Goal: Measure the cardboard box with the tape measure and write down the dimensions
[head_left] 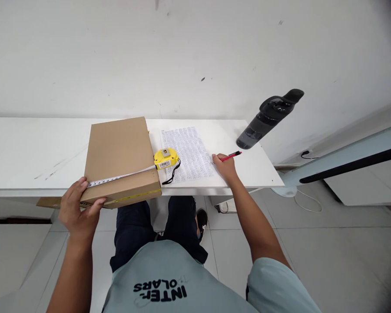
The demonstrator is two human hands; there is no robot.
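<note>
A brown cardboard box lies on the white table, its near side reaching past the front edge. My left hand grips the box's near left corner and presses the end of the measuring tape's blade there. The blade runs across the box top to the yellow tape measure, whose black strap hangs at its right. My right hand is closed around a red pen and rests on the right edge of a sheet of paper covered in dense handwriting. The pen tip is hidden by my fingers.
A dark bottle stands near the right end of the white table. Behind the table rises a white wall. To the right, a pale blue post slants up from the tiled floor, with a cable nearby.
</note>
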